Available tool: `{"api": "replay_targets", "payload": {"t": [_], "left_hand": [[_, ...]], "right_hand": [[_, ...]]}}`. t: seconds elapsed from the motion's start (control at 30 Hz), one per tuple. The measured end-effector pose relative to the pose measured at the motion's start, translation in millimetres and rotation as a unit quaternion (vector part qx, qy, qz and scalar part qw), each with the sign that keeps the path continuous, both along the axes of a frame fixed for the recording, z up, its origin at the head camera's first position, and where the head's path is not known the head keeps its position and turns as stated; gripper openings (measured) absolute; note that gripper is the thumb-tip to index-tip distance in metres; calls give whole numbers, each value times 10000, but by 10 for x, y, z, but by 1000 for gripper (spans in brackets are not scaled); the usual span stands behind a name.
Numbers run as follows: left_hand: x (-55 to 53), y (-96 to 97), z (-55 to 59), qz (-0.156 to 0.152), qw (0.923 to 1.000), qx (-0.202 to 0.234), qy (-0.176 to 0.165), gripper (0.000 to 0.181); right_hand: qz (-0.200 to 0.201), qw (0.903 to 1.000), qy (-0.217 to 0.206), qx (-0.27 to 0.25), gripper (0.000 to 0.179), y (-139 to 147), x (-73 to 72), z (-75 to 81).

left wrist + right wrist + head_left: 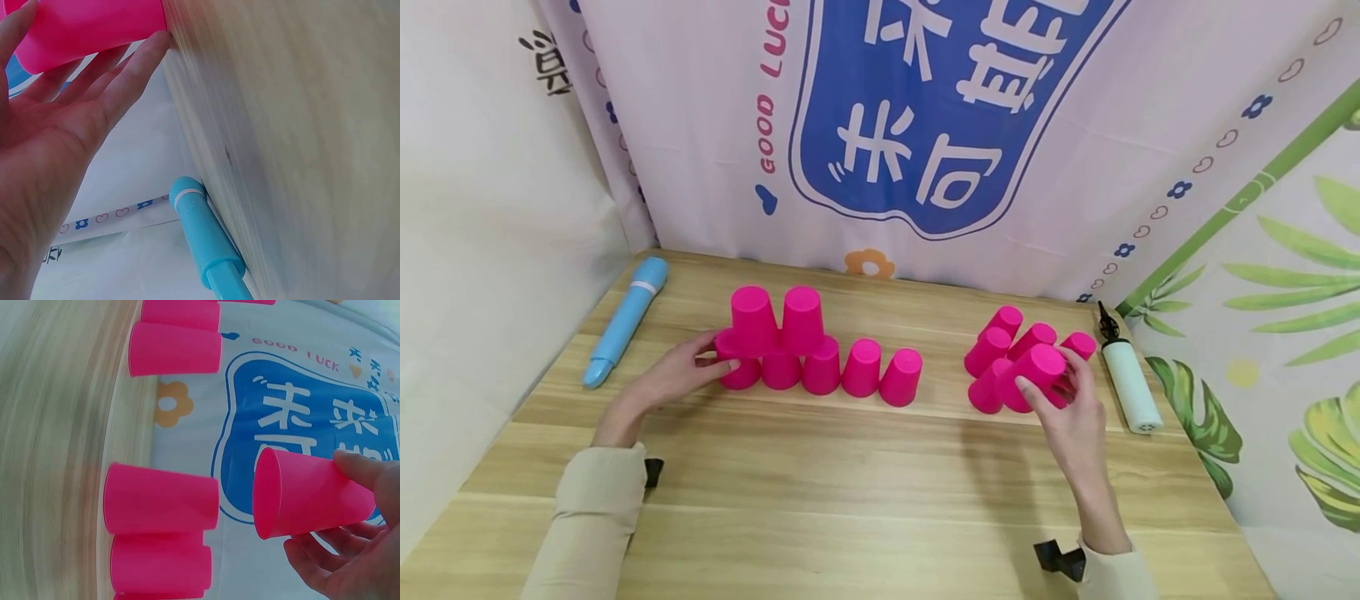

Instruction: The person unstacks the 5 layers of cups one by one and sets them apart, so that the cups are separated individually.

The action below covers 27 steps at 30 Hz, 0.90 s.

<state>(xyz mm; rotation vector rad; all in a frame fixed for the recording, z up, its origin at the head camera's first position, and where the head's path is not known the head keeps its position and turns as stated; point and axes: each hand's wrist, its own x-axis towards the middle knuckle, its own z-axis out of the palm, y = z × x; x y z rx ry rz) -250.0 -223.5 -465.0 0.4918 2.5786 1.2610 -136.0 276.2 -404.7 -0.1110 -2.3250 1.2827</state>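
Note:
Several upside-down pink cups stand in a row, and two more [753,321] [802,320] sit on top at its left part. My left hand [681,367] holds the leftmost bottom cup [741,375] at its sides, thumb in front and fingers behind. That cup [94,31] also shows in the left wrist view, its rim on the table. On the right, my right hand [1071,412] grips a pink cup [312,494] near its base, mouth down and raised off the table. Just below and behind it is a cluster of upside-down pink cups [988,350].
A light blue tube-shaped pump [628,321] lies at the table's left edge. On the right edge lies a pale green pump [1129,383] with a black nozzle. A printed cloth [715,167] hangs behind the wooden table [850,500].

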Motion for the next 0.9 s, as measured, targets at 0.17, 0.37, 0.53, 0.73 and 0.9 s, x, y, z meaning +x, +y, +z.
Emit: {"api": "replay_targets", "payload": {"t": [0.17,0.37,0.53,0.73,0.9], "left_hand": [[3,-3,-3,13,10000,37,-4,68],[-6,-1,-17,9,10000,52,2,67],[-17,-16,-16,43,10000,34,-29,69],[-18,-14,-23,4,10000,16,-32,68],[-18,-15,-19,2,10000,32,-38,67]], "right_hand": [[-265,9996,-52,-60,68,128,29,-25],[-647,9972,-116,-354,69,274,15,-123],[-728,9956,-560,-188,71,342,-12,-211],[-592,9919,-1114,-144,70,436,-86,-387],[-432,9891,-1403,-131,68,455,-141,-479]]}}
